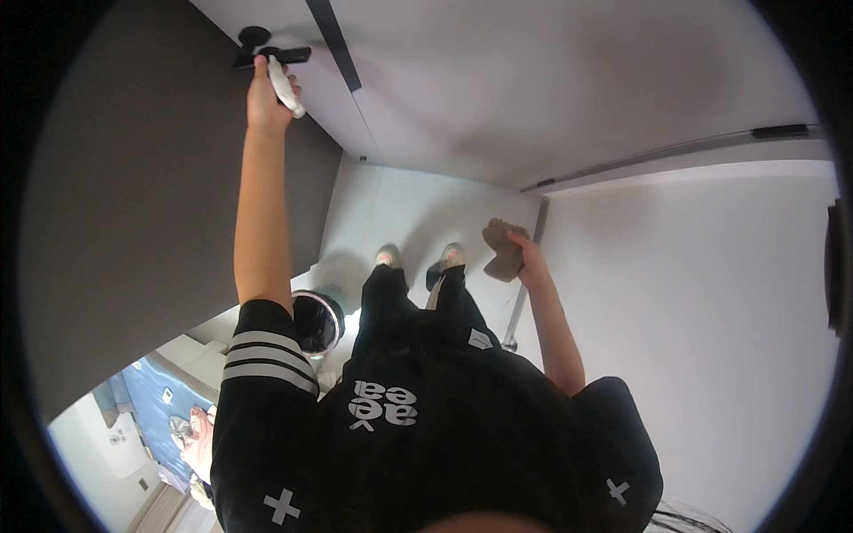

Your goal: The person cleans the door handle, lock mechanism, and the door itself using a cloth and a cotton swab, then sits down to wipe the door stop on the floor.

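My left hand is raised at the upper left, closed around a white cloth or wipe, right by a black lever door handle on the dark grey door panel. Behind the fingers, part of the handle is hidden, so whether they also press on it is not plain. Lower and to the right, my right hand pinches a crumpled brown cloth that hangs above the pale floor.
A bin with a black liner stands on the floor to the left of my legs. White walls with a dark strip rise ahead, with another wall at the right. A bed with a blue cover and clothes lies at lower left.
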Demonstrator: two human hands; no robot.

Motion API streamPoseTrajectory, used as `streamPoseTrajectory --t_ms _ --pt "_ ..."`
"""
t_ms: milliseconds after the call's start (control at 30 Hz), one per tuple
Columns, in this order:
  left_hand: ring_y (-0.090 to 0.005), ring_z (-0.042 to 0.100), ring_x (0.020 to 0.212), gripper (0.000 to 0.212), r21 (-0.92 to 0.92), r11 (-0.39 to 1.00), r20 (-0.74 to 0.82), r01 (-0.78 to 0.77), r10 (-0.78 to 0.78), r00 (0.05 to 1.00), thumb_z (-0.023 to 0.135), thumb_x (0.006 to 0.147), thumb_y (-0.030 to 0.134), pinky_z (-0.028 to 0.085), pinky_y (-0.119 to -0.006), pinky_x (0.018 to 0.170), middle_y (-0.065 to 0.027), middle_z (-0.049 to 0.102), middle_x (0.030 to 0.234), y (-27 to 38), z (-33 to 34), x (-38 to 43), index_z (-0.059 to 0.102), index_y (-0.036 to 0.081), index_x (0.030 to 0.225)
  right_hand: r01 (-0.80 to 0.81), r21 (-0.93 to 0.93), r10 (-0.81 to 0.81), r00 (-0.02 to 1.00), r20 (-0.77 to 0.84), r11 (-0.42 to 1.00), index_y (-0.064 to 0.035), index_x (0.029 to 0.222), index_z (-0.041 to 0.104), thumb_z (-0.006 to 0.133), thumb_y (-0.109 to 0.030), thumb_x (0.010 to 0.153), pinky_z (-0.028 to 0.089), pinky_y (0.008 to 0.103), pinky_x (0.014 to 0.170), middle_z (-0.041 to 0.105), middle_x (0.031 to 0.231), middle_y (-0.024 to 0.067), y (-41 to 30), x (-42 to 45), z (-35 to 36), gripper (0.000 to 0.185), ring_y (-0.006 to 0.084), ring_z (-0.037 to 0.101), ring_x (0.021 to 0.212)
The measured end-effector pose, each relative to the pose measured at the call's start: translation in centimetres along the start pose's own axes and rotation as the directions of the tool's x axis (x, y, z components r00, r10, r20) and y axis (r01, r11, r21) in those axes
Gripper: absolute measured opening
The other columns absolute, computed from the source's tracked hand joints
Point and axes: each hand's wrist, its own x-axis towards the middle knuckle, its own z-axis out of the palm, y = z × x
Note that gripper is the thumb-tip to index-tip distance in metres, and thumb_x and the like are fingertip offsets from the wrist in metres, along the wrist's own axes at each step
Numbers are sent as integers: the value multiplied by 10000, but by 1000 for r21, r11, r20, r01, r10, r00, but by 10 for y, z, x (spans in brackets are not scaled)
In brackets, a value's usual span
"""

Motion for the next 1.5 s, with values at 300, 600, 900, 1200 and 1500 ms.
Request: streamPoseTrajectory --t_ms 300,600,900,1200,1500 --pt "-76 451 596 291 101 899 532 -427 314 787 469 874 274 361 -209 482 -19 511 741 -58 -47 49 548 20 992 -37 222 88 970 -228 974 -11 1006 528 589 -92 732 447 325 786 553 958 100 103 216 -118 292 213 531 896" --pt "-29 453 638 276 706 697 80 123 -251 965 502 861 265 359 -162 519 -4 558 876 -391 -227 86 573 53 1022 467 187 -334 811 -481 864 -16 1018 512 476 -79 741 441 369 835 542 1048 119 192 436 -278 287 259 526 966" --pt "-18 364 507 319 552 788 13 274 -336 942 400 886 233 340 -159 442 -78 554 1044 -449 -342 29 505 35 1113 568 460 -353 807 -473 683 3 1044 490 369 -66 784 436 405 866 536 1056 141 192 445 -293 294 278 522 978" --pt "-11 369 533 370 476 841 28 256 -305 952 390 886 302 335 -142 457 -42 521 1113 -441 -427 10 484 71 1159 879 84 -624 398 -672 470 -17 1181 368 374 -21 830 428 411 861 448 1133 132 130 361 -259 351 263 468 1015" --pt "-26 375 549 318 435 803 -153 407 -379 912 420 877 265 333 -148 459 -11 520 968 -438 -412 6 510 62 1103 -21 -979 -961 -188 203 -202 -4 1267 333 428 148 601 180 397 1019 318 1318 179 124 302 -194 690 358 341 1160"
